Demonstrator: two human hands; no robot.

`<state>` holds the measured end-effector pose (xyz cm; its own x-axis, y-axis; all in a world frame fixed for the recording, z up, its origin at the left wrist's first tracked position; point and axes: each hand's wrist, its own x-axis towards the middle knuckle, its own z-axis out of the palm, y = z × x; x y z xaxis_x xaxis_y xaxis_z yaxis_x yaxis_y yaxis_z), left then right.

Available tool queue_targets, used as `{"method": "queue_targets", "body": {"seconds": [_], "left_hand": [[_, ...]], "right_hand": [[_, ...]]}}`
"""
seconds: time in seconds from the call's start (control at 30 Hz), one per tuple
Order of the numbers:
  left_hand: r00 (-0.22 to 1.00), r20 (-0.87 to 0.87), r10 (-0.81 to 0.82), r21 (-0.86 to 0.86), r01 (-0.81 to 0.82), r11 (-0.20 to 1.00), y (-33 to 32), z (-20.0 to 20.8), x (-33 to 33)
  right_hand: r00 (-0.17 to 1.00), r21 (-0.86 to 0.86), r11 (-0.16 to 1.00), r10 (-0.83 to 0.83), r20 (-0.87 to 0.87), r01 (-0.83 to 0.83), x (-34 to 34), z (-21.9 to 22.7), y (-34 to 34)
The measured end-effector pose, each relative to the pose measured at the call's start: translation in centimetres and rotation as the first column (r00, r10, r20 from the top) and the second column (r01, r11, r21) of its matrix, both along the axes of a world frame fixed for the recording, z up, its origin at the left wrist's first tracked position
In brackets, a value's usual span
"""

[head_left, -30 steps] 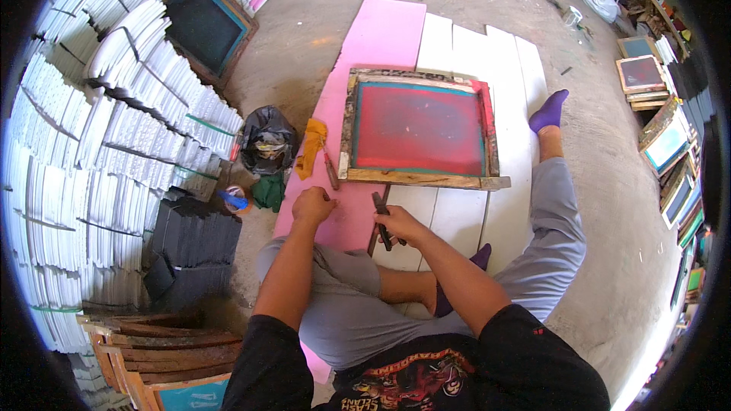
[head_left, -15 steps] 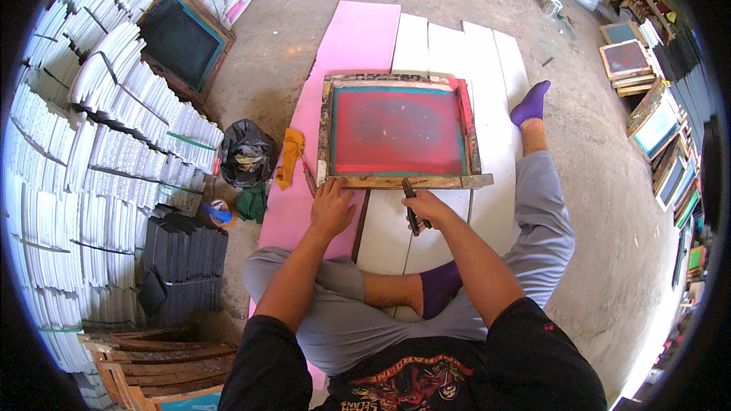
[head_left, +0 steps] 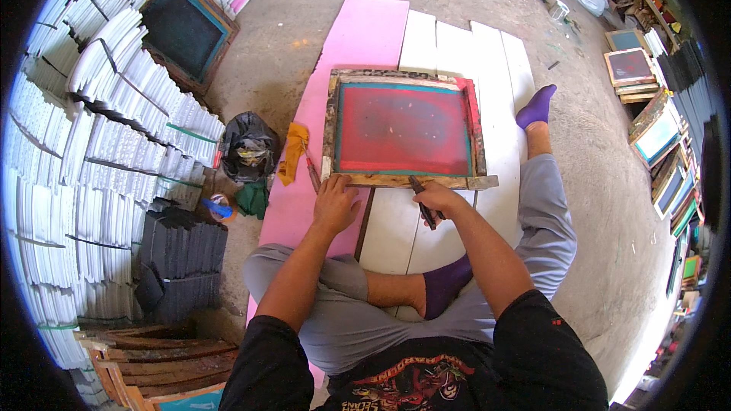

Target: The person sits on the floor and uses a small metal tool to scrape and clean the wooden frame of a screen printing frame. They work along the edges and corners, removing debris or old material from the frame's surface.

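A wooden-framed printing screen lies on pink and white boards in front of me, its mesh red with a dark centre and teal edges. My left hand rests at its near left corner, fingertips on the wooden bar and thumb apart. In my right hand is a pair of black pliers, its jaws against the near bar right of centre. I cannot make out what the jaws touch there. Left of the screen lie a mustard cloth and a slim tool with a red handle.
My legs flank the boards, a purple-socked foot at the right. Strapped stacks of white sheets, a black plastic bag and black sheets stand at left. More framed screens lean along the right side.
The pliers and my right hand have shifted slightly right along the near bar. My left hand stays at the corner. The whole view has moved a little.
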<state>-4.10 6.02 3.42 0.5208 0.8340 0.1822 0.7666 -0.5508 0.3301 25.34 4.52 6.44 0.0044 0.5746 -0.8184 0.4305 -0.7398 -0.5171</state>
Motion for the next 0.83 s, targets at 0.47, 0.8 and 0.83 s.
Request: {"method": "queue_targets", "body": {"seconds": [0.47, 0.8, 0.83], "left_hand": [[1.000, 0.030, -0.008, -0.006, 0.008, 1.000, 0.3, -0.1, -0.2], [0.999, -0.032, -0.022, -0.134, 0.018, 0.991, 0.8, 0.0, -0.1], [0.999, -0.037, -0.017, -0.149, 0.012, 0.989, 0.8, 0.1, -0.1]], "right_hand": [[0.966, 0.023, 0.965, -0.260, -0.002, 0.260, -3.9, -1.6, -0.4], [0.883, 0.191, 0.980, -0.049, 0.468, -0.047, -5.0, -1.5, -1.8], [0.883, 0.191, 0.980, -0.049, 0.467, -0.047, -4.9, -1.8, -1.8]]}}
